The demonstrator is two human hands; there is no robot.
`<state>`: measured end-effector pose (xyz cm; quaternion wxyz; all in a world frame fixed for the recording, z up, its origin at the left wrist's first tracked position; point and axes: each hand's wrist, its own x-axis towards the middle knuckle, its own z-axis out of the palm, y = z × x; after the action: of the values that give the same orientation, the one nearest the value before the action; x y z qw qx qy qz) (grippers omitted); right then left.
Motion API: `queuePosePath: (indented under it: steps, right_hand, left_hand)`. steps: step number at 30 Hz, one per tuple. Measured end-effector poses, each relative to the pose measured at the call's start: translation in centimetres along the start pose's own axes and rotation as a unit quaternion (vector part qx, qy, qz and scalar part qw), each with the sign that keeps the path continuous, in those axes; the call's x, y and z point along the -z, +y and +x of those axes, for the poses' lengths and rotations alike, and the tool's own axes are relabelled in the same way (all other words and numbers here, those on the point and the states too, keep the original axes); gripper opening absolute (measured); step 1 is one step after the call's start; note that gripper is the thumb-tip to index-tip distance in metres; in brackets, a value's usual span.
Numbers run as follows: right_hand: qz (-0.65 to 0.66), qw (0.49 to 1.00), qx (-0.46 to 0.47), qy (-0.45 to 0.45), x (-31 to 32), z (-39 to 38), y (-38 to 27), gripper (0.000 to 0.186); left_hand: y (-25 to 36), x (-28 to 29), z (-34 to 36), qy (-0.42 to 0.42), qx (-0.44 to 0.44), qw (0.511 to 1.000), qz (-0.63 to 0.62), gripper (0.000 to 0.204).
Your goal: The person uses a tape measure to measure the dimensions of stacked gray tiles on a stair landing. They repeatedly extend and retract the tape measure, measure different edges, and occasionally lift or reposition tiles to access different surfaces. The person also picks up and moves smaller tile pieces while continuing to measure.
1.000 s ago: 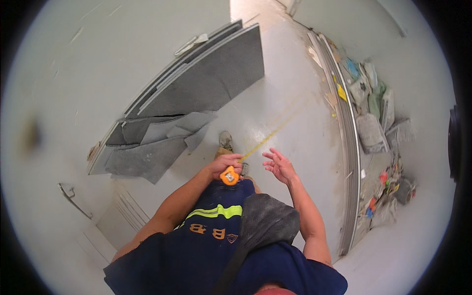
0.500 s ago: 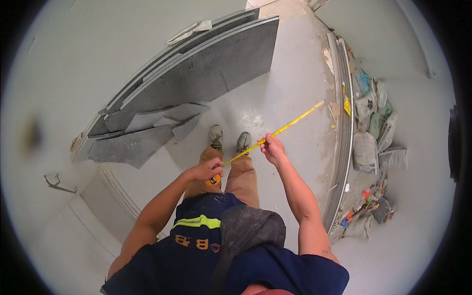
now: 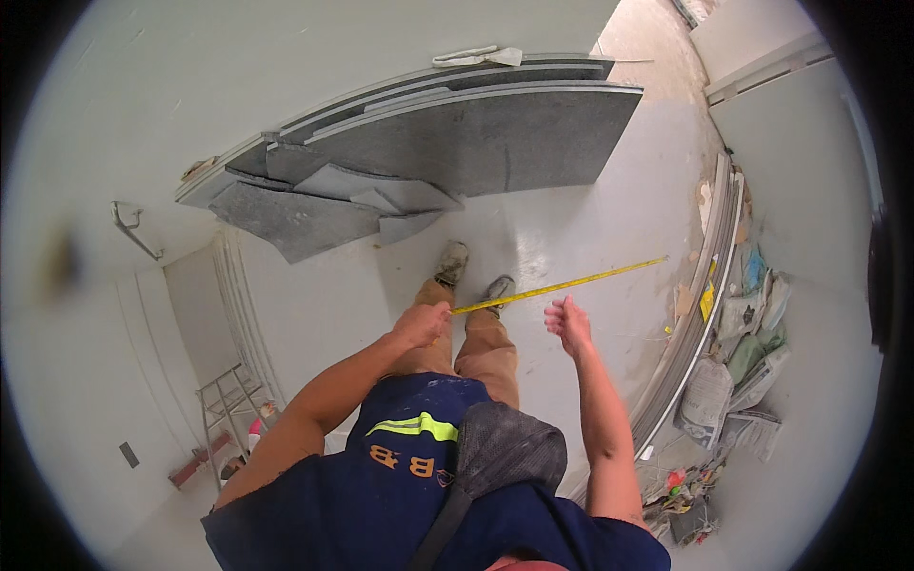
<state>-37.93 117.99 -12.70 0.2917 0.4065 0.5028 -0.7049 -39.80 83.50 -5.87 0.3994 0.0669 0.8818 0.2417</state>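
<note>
In the head view, the largest things are the dark grey boards, which lean in a stack against the wall ahead. Next comes a bundle of long metal profiles, lying on the floor at the right; it stands between the person and the stuffed sacks by the right wall. Broken board pieces rest in front of the stack's left end. A stepladder stands at the lower left, partly hidden behind the left arm. The yellow tape measure blade extends from the left hand, passes over the right shoe and ends short of the profiles. This hand is closed around the measure, whose case I cannot see. The right hand is open, fingers slightly bent, just beside the blade.
</note>
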Motion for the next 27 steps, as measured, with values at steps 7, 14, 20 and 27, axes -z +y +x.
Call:
queuePosePath:
  steps: [7,14,20,27]
  right_hand:
    - [-0.099,0.988,-0.047,0.113,8.2,-1.8,12.5,0.052]
    - [-0.122,0.969,-0.166,0.139,9.9,-7.0,23.0,0.051]
    - [-0.087,0.968,-0.202,0.124,7.2,-9.9,25.9,0.048]
    - [-0.016,0.958,-0.242,0.152,4.8,-10.6,28.5,0.05]
  left_hand:
    - [-5.6,-2.0,8.0,0.052,0.008,0.998,0.019,0.021]
    - [-6.8,-0.3,19.4,0.049,0.022,0.997,0.064,0.015]
    - [-6.3,0.9,26.6,0.046,-0.006,0.993,0.11,0.013]
    - [-10.1,-2.9,34.3,0.064,0.045,0.985,0.153,0.012]
